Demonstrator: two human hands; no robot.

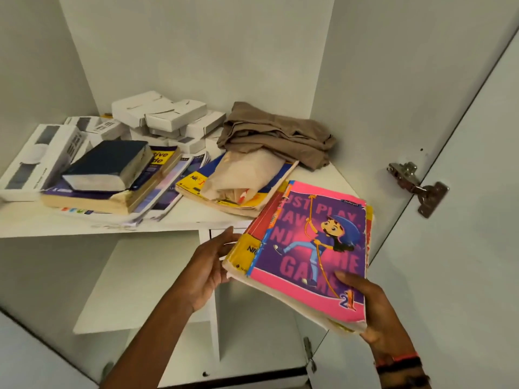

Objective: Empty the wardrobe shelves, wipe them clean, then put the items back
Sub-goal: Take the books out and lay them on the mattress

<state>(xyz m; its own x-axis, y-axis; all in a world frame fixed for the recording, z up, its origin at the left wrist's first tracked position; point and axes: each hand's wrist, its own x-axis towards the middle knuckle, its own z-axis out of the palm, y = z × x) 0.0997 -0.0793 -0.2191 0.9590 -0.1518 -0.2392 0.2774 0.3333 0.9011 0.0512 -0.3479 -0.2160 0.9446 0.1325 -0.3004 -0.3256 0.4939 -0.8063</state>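
A stack of worn books (306,248), topped by a pink and purple cartoon cover, hangs just in front of the white wardrobe shelf (196,217), tilted. My left hand (209,269) holds its left edge with fingers under it. At the near right corner my right hand (373,313) grips the stack, thumb on the cover. On the shelf lie a dark blue thick book (109,167) on a pile of books, a beige paper bag (241,172) on yellow books, folded brown cloth (278,133) and several white boxes (165,116).
A long white box (36,158) lies at the shelf's left end. The wardrobe door (471,220) stands open at right, with a metal hinge (418,186). Below the shelf are lower compartments split by a white divider (210,290).
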